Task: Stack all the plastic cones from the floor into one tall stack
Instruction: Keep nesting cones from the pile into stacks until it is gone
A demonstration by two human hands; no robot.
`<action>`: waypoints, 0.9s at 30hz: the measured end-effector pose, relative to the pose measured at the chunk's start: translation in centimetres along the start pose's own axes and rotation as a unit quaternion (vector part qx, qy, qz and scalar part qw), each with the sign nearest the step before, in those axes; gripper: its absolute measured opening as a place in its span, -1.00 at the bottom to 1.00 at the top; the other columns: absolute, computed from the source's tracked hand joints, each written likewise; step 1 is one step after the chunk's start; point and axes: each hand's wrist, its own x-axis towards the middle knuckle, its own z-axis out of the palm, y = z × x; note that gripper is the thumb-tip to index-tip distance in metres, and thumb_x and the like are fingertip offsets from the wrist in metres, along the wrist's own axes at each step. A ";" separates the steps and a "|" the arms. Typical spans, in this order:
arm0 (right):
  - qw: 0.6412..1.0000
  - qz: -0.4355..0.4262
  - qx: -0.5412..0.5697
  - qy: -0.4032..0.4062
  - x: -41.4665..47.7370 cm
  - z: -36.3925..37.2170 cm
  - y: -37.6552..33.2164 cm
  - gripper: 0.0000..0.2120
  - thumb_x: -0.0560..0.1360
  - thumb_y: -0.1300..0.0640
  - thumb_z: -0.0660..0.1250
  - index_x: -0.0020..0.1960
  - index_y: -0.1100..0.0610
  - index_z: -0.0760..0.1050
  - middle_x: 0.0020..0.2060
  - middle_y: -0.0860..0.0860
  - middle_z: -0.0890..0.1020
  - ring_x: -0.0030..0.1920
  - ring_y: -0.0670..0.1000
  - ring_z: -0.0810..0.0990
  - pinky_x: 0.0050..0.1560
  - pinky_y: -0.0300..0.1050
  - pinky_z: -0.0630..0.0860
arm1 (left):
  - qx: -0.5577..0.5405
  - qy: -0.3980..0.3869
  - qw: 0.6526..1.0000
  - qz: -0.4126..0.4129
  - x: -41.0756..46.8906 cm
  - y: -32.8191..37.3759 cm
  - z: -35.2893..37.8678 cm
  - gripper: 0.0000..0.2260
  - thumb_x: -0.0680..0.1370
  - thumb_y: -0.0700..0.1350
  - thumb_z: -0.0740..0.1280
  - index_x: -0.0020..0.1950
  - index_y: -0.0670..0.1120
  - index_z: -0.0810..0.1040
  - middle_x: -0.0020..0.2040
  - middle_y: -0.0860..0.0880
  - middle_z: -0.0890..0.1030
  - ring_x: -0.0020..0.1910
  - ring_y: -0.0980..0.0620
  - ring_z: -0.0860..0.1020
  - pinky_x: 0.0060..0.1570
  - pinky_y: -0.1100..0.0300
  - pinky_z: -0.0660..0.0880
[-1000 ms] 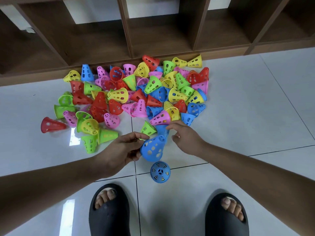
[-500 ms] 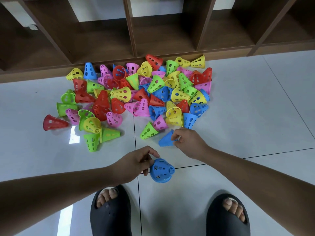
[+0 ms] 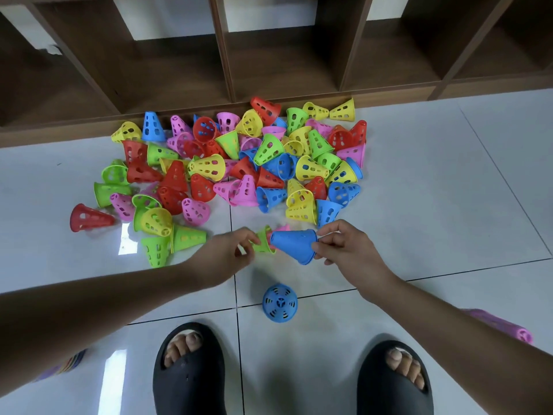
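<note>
Just beyond the floor stack (image 3: 279, 302), right hand (image 3: 344, 250) pinches a blue cone (image 3: 294, 244) sideways, tip leftward; left hand (image 3: 227, 256) pinches a green cone (image 3: 263, 242).

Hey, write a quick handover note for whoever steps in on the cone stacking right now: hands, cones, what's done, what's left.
Left hand: pinches a green cone.
Right hand: holds a blue cone by its wide rim.
Stack base: blue, upright on the floor; how many cones it holds can't be told from above.
Pile: dozens of loose cones, unsorted.
Left to do: nearly everything. Nest both held cones, then work through the pile.
</note>
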 end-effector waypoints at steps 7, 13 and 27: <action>0.989 0.053 0.098 -0.094 -2.6 -0.7 0.0 -0.80 0.56 0.29 0.48 0.17 0.23 0.58 -0.05 0.16 0.74 -0.08 0.07 0.70 -0.07 -0.09 0.56 | 0.087 0.011 0.991 0.104 2.8 -1.8 -0.4 -0.54 0.58 -0.18 0.48 0.44 0.14 0.54 0.33 0.13 0.48 0.30 0.08 0.49 0.25 0.16 0.46; 0.976 0.086 0.067 -0.191 -3.6 0.2 0.7 -0.83 0.57 0.33 0.45 0.15 0.25 0.60 -0.07 0.22 0.74 -0.06 0.11 0.71 -0.11 -0.11 0.55 | 0.125 -0.045 0.984 0.123 2.4 -3.1 0.7 -0.51 0.61 -0.14 0.47 0.48 0.21 0.48 0.43 0.13 0.43 0.33 0.09 0.52 0.21 0.12 0.56; 0.975 0.108 -0.062 -0.186 -2.4 1.5 3.8 -0.86 0.55 0.28 0.47 0.10 0.23 0.62 -0.07 0.20 0.73 -0.08 0.13 0.77 -0.08 -0.05 0.69 | 0.154 -0.045 0.986 0.053 2.4 -3.1 -0.1 -0.87 0.60 0.02 0.49 0.03 0.10 0.55 0.00 0.14 0.50 -0.21 0.23 0.51 -0.14 0.13 0.52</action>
